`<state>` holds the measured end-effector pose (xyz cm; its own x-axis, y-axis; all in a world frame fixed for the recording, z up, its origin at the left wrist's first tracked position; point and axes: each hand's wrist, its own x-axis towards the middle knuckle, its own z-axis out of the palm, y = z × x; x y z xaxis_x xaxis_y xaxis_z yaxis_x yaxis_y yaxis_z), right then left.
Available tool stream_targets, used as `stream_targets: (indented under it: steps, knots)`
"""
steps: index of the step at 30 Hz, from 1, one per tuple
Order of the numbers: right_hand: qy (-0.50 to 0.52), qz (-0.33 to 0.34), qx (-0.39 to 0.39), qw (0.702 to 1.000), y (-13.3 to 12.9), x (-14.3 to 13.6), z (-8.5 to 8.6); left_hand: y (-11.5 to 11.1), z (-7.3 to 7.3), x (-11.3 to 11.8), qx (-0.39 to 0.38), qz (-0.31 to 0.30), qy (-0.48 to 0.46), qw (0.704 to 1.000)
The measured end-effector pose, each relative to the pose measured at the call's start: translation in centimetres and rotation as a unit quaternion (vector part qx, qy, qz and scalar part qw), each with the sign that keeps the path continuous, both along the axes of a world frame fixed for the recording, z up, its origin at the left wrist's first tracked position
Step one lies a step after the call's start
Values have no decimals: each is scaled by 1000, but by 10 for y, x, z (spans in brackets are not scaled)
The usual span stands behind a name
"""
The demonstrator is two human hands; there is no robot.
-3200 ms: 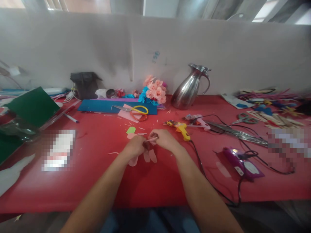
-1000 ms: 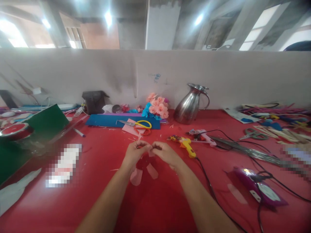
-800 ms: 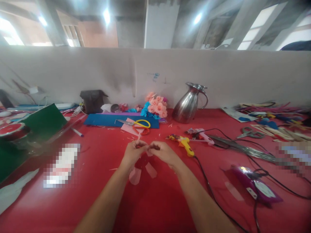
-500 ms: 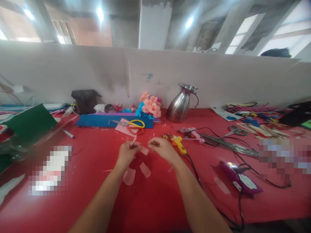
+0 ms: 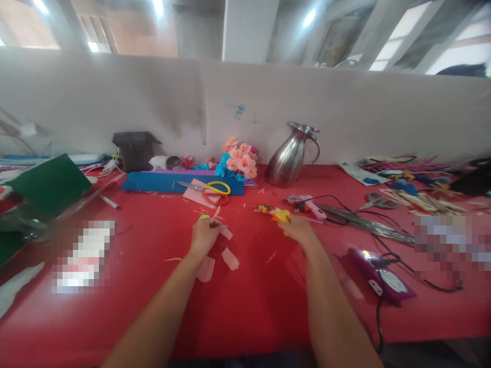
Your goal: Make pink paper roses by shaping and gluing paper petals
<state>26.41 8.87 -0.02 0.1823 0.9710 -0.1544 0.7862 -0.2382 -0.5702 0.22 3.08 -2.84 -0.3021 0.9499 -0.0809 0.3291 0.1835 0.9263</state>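
Note:
My left hand is closed in a pinch over the middle of the table. At its fingertips is a pink paper petal, and a thin pale strip sticks up beside them. Two loose pink paper pieces lie just below. Off to the right, my right hand has its fingers around the handle of a yellow glue gun, whose nozzle points left. A small light-green bit shows behind my left hand; what it belongs to is unclear.
Yellow-handled scissors rest on pink paper and a blue sheet. Behind stand peach paper flowers and a steel jug. Rightward lie a pink glue gun, wires and a purple power strip with black cable.
My right hand has moved right, away from my left hand, and has taken hold of the yellow glue gun. My left hand stays pinched at nearly the same spot. The view has shifted slightly.

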Motion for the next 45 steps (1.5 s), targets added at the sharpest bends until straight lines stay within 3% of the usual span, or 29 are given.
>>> stream_targets:
  steps: [5,8,10,16,24,36,45]
  knots:
    - [124,16,5,992,-13,-24,6,-2,8,2,7,2,15,1000]
    - [295,84,-11,952,-25,-31,16,-2,8,2,3,7,18,1000]
    - [349,126,-34,928,-32,-33,25,-2,8,1,-3,2,21,1000]
    - [221,198,-58,953,-49,-43,46,-3,10,1,-12,-14,43,999]
    - [64,241,8,968,-70,-56,32,-1,9,0,-4,-17,73,997]
    - [59,244,15,968,-72,-64,30,-3,14,1,-15,-28,94,995]
    - [70,254,26,964,-71,-64,27,-9,23,2,-22,-71,24,997]
